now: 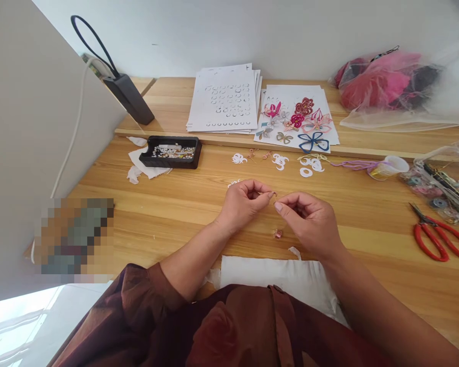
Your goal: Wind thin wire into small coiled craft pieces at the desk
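Observation:
My left hand (245,204) and my right hand (309,221) meet over the middle of the wooden table (156,214). Both are closed in a pinch around a tiny brownish wire piece (272,194) held between their fingertips. A small pink spool (278,234) lies on the table just below my right hand. A white cushion (275,278) rests at the near edge under my wrists.
A black tray of beads (171,152) sits at the left. White paper cut-outs (279,161) lie ahead. On the raised shelf are stacked white sheets (224,99) and wire flowers (300,122). Red scissors (438,238), a clear box (443,183) and a small cup (390,167) sit right.

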`<action>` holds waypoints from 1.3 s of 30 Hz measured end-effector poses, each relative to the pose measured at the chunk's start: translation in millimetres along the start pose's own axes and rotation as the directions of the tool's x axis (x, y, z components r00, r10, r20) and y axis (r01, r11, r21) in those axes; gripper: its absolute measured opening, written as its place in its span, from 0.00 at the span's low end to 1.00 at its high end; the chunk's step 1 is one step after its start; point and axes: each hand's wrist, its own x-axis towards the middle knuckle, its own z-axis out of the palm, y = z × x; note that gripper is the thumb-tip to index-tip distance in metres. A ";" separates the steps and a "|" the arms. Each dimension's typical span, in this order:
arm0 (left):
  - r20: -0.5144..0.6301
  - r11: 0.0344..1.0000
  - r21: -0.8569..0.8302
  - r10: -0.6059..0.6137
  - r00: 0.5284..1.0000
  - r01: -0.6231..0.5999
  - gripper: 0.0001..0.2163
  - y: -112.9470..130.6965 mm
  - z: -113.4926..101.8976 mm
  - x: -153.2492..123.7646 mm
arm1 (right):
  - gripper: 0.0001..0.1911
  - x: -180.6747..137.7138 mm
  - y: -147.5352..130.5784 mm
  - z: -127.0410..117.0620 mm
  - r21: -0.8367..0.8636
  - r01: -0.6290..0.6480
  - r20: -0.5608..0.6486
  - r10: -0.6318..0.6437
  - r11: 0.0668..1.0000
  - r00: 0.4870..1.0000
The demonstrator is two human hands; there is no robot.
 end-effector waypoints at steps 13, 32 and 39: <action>0.189 0.993 -0.049 -0.099 0.977 0.111 0.12 -0.2 2.0 -3.5 | 0.03 10.0 16.9 -1.9 -0.094 0.259 -0.094 -0.268 0.961 0.959; 0.142 0.980 -0.135 -0.128 0.982 0.147 0.12 -3.5 11.8 -9.6 | 0.05 3.6 15.9 5.1 -0.179 0.198 -0.179 -0.230 0.964 0.957; 0.165 0.961 -0.207 -0.148 0.975 0.181 0.11 -1.2 12.7 -9.6 | 0.05 4.1 17.4 4.0 -0.208 0.202 -0.202 -0.244 0.957 0.949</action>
